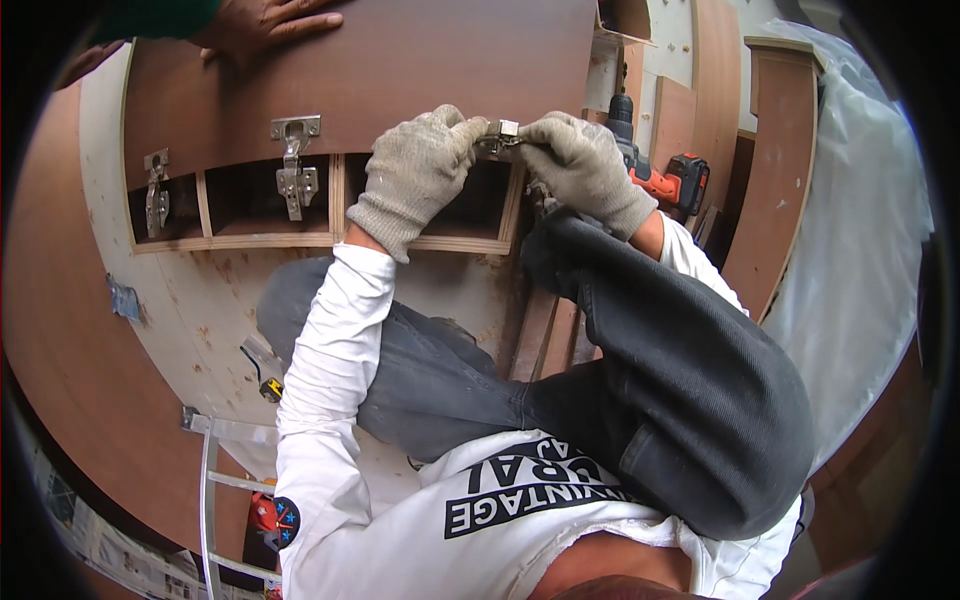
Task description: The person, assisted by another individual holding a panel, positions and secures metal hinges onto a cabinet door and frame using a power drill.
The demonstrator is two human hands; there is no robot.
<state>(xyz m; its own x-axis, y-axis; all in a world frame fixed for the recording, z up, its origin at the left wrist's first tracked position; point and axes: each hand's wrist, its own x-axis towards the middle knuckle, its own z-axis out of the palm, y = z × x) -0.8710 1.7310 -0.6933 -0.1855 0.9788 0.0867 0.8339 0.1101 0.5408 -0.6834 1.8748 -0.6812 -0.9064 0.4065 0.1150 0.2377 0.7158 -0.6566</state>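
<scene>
Between my two gloved hands is a metal cabinet hinge (pixel 503 133), held at the edge of a brown wooden panel (pixel 440 45). My left hand (pixel 420 165) pinches its left side and my right hand (pixel 585 165) its right side; both wear pale knit gloves. Two similar hinges sit along the same panel edge to the left: one hinge (pixel 296 165) in the middle and another hinge (pixel 157 195) at the far left. Below the panel edge shows a cabinet (pixel 290 242) with open compartments. Whether the held hinge is fastened cannot be seen.
Right of my hands lies a cordless drill (pixel 660 180) with a bit fitted. Another person's hand (pixel 265 22) rests on the panel's far left. Boards (pixel 715 80) and a plastic sheet (pixel 860 220) are at the right. An aluminium ladder (pixel 210 490) lies at lower left.
</scene>
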